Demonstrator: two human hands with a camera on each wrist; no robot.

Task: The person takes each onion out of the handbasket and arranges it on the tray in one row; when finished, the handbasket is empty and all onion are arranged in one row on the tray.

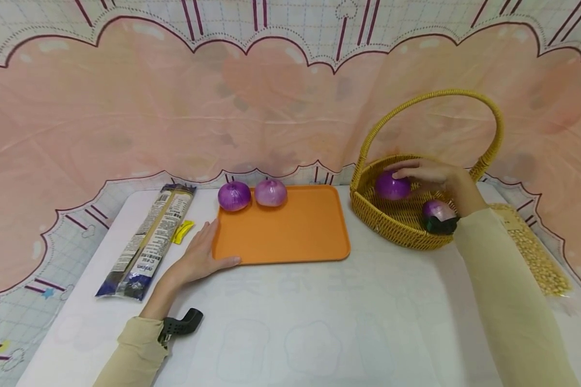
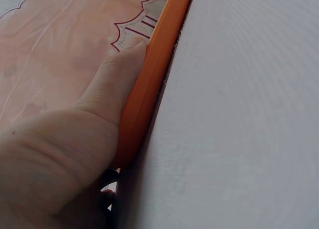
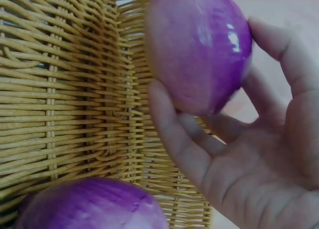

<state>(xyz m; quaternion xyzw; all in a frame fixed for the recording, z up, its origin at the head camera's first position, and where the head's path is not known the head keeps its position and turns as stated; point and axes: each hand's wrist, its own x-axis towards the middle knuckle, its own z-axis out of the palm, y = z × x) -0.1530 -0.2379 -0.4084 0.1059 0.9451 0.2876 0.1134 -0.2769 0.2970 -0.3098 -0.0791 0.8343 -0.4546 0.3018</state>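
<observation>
In the head view my right hand [image 1: 428,174] is over the wicker basket [image 1: 392,223] and grips a purple onion [image 1: 392,186]. The right wrist view shows the thumb and fingers curled around that onion [image 3: 199,49]. Another onion [image 3: 94,206] lies in the basket, below my wrist. My left hand [image 1: 203,255] rests at the near left corner of the orange tray [image 1: 285,236], fingers along its left side. In the left wrist view the thumb [image 2: 112,82] lies straight against the tray's edge [image 2: 149,84]. Two onions, one dark purple [image 1: 234,196] and one paler [image 1: 270,192], sit at the tray's far left.
Left of the tray lies a long printed packet [image 1: 147,242] with a small yellow packet [image 1: 182,231] beside it. A clear bag of yellowish kernels [image 1: 537,252] lies right of the basket. The basket's tall handle [image 1: 445,94] arches above it. A patterned cloth hangs behind the white table.
</observation>
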